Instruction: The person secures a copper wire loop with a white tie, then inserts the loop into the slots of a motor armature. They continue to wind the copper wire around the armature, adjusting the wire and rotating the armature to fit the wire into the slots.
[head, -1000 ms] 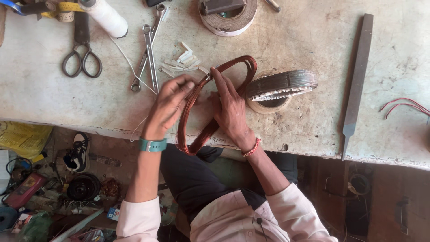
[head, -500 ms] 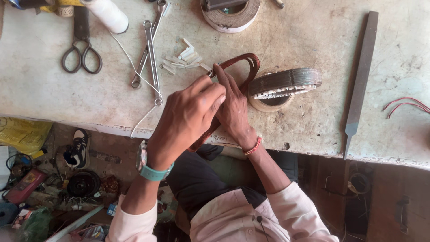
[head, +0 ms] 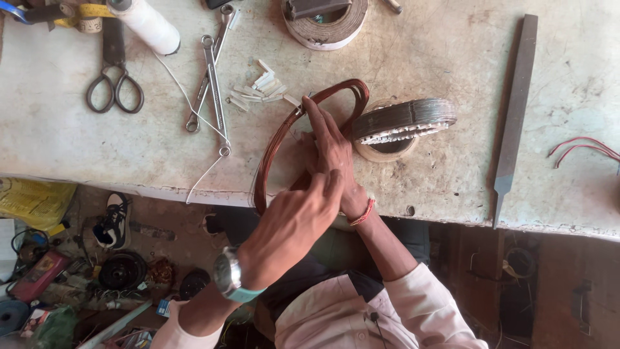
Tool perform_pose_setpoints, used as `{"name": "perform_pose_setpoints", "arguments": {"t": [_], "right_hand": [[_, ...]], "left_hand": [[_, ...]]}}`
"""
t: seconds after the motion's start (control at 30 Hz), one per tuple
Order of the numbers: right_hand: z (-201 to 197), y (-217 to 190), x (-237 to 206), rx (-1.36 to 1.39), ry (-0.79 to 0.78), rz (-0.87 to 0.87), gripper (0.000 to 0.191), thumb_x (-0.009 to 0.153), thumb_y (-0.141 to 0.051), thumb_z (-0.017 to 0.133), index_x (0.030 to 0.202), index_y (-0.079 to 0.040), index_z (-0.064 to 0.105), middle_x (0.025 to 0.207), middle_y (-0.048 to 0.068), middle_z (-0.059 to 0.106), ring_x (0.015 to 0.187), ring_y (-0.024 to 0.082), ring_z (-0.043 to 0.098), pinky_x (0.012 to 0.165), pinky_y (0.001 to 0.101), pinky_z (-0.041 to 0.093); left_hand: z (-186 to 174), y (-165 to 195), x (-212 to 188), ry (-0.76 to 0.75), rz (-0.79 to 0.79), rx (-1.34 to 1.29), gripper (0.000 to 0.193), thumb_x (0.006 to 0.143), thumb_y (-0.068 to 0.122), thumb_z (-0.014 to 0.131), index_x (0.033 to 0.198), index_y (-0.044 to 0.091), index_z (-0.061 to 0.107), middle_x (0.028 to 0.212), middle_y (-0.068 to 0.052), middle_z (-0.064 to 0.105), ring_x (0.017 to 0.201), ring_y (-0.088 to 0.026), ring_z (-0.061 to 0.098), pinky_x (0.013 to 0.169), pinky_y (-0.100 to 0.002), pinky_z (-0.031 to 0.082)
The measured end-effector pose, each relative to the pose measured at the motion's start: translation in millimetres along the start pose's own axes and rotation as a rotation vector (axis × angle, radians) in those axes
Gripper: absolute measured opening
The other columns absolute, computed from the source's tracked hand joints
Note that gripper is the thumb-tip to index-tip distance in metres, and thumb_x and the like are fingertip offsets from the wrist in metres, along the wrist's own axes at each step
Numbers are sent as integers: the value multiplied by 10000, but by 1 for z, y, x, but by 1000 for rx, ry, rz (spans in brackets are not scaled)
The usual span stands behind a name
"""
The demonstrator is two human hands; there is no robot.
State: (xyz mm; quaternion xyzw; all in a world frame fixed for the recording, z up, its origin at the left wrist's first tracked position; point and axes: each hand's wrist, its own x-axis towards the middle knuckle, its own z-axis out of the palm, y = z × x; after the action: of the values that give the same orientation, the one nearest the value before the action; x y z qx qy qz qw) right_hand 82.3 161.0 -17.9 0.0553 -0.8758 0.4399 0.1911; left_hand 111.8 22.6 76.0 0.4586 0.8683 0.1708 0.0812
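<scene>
Nearest, a left hand (head: 294, 223) with a watch on a teal strap is seen raised above the bench edge, fingers loosely curled and reaching toward the coil; whether anything is pinched by it cannot be told. Just beyond, the right hand (head: 332, 158), a red thread band at its wrist, is laid flat on the copper wire coil (head: 274, 145), fingers extended and pressed together against the windings, the index tip touching the upper arc. The coil is formed as an elongated oval of many thin reddish-brown enamelled strands, glossy, bundled tight, its lower end hanging over the worn pale workbench (head: 420, 187) edge. Touching the coil's right side, a round laminated stator core (head: 403, 121) is tilted on its edge, grey ribbed metal with white slot liners along its rim. Left of the coil, small white insulation strips (head: 258, 87) are scattered, near two steel spanners (head: 213, 84) and a loose white string (head: 194, 103). Farther off, dark scissors (head: 115, 71), a white thread spool (head: 148, 26) and a tape roll (head: 326, 22) are placed along the top. A long flat grey file (head: 513, 119) is lying well apart at the right, with red wires (head: 584, 150) beyond it.
</scene>
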Motion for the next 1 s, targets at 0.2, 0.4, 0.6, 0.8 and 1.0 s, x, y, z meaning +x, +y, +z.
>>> {"name": "perform_pose_setpoints", "arguments": {"t": [0.2, 0.4, 0.6, 0.8, 1.0], "right_hand": [[0, -1, -1, 55, -41, 82, 683, 944, 47, 568, 1574, -114, 360, 1431, 192, 588, 1071, 351, 701, 928, 427, 594], [2, 1, 0, -3, -1, 15, 707, 902, 21, 621, 1551, -89, 361, 1435, 239, 545, 1136, 420, 658, 935, 456, 565], [2, 0, -1, -13, -1, 15, 677, 937, 38, 605, 1562, -101, 385, 1422, 208, 579, 1158, 405, 670, 956, 453, 569], [2, -1, 1, -14, 17, -16, 674, 939, 38, 621, 1557, -94, 388, 1427, 208, 570, 1172, 410, 660, 956, 451, 562], [2, 0, -1, 38, -3, 71, 679, 925, 49, 615, 1550, -106, 400, 1433, 193, 587, 1102, 361, 698, 922, 426, 584]], "left_hand": [[-4, -5, -7, 68, 6, 33, 444, 896, -46, 565, 1330, -123, 510, 969, -235, 647, 654, -193, 658, 504, -296, 555], [-31, -25, -14, 389, 66, -136, 322, 965, 69, 647, 1273, -19, 618, 1029, -146, 723, 915, -243, 702, 793, -368, 598], [-42, -89, -13, 509, -448, -405, 265, 1059, 59, 583, 1306, 95, 673, 1091, -48, 803, 772, -175, 718, 629, -331, 541], [8, -122, 22, 313, -373, -952, 373, 963, 79, 626, 1333, 50, 602, 1235, -97, 728, 1113, -169, 700, 902, -264, 578], [24, -123, 32, 210, -326, -1764, 372, 992, 58, 627, 1338, -62, 560, 1102, -130, 700, 1012, -182, 692, 915, -287, 582]]}}
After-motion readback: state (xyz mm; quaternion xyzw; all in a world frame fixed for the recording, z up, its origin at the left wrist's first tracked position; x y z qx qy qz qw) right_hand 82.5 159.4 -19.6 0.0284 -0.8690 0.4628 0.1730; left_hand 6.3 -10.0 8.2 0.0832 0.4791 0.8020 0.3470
